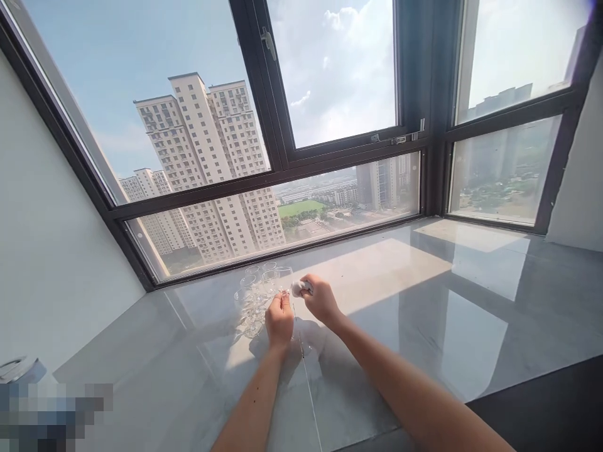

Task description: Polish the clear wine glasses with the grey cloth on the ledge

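Note:
In the head view, several clear stemmed glasses (252, 301) stand close together on the sill. My left hand (279, 319) is closed in a pinch around part of a clear stemmed glass (284, 274), just right of that group. My right hand (323, 300) grips a bunched white cloth (298, 287), which is close to the left fingertips. Whether the cloth touches the glass cannot be made out. A faint clear round shape (306, 347) shows below the hands, either a glass foot or a reflection.
The glossy grey tiled sill (377, 351) runs under dark-framed windows (330, 150). A white wall (56, 207) stands at the left. At the lower left is a pale round-topped object (23, 370), partly pixelated. The sill's front edge drops off at the lower right.

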Tool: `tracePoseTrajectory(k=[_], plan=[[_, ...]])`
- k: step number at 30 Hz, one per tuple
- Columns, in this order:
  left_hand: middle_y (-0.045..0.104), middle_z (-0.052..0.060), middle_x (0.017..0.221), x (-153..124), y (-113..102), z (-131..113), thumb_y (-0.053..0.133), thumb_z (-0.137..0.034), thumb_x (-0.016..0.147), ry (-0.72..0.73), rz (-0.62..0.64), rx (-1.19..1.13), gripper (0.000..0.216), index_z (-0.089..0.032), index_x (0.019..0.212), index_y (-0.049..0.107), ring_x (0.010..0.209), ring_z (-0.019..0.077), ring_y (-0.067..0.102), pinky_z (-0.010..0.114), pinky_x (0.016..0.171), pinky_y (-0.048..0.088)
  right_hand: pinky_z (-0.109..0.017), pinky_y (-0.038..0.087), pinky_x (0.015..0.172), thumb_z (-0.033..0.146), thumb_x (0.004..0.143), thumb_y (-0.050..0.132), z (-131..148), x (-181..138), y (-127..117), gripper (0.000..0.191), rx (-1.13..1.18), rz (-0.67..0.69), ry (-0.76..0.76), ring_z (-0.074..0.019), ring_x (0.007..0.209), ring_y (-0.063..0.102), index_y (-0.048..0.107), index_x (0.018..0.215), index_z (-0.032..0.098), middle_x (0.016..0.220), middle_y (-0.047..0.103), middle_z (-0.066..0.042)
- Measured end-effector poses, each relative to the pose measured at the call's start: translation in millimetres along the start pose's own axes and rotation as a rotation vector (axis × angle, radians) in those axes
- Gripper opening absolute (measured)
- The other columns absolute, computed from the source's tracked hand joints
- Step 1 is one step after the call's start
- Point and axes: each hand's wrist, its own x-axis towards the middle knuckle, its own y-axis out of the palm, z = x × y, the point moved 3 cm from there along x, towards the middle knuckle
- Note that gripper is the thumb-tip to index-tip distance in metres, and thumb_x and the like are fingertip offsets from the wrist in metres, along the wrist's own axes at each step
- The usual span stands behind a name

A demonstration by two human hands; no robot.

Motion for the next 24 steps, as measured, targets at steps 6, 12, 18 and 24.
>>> tracePoseTrajectory(k=[6, 12, 18, 24], plan=[[0.070, 0.005, 0.073, 3.7, -7.0, -5.3, 0.042, -0.037, 0.096, 0.022, 0.031, 0.142, 0.035, -0.019, 0.088, 0.070, 0.068, 0.0162, 0.061, 0.024, 0.062, 0.038, -0.026, 0.043, 0.066, 0.007, 0.078, 0.049, 20.6, -15.8, 0.7, 0.022, -0.028, 0.008, -0.191, -0.0169, 0.073, 0.058, 0.063, 0.088, 0.021, 0.084, 0.065, -0.003], [0.066, 0.005, 0.072, 2.1, -10.0, -7.9, 0.045, -0.028, 0.095, 0.157, -0.008, 0.331, 0.030, -0.019, 0.079, 0.069, 0.071, 0.0174, 0.056, 0.025, 0.062, 0.034, -0.026, 0.041, 0.067, 0.003, 0.081, 0.047, 34.3, -20.4, -6.7, 0.030, -0.164, 0.013, -0.388, -0.0177, 0.078, 0.058, 0.064, 0.095, 0.022, 0.088, 0.064, -0.005], [0.059, 0.004, 0.065, -6.8, 4.0, -10.8, 0.056, -0.013, 0.086, 0.405, 0.147, 0.549, 0.021, -0.021, 0.069, 0.065, 0.077, 0.0202, 0.054, 0.026, 0.061, 0.032, -0.025, 0.038, 0.065, 0.000, 0.080, 0.043, 35.4, -13.4, -12.1, 0.036, -0.288, -0.016, -0.441, -0.0181, 0.084, 0.058, 0.066, 0.096, 0.022, 0.092, 0.066, -0.005], [0.063, 0.005, 0.075, -4.1, -0.6, -12.1, 0.053, -0.010, 0.087, 0.445, 0.109, 0.388, 0.023, -0.022, 0.082, 0.073, 0.086, 0.0216, 0.051, 0.029, 0.072, 0.042, -0.026, 0.039, 0.065, 0.008, 0.075, 0.045, 3.2, 7.4, -31.1, 0.027, -0.158, -0.120, -0.140, -0.0174, 0.074, 0.057, 0.065, 0.088, 0.021, 0.085, 0.066, -0.004]])
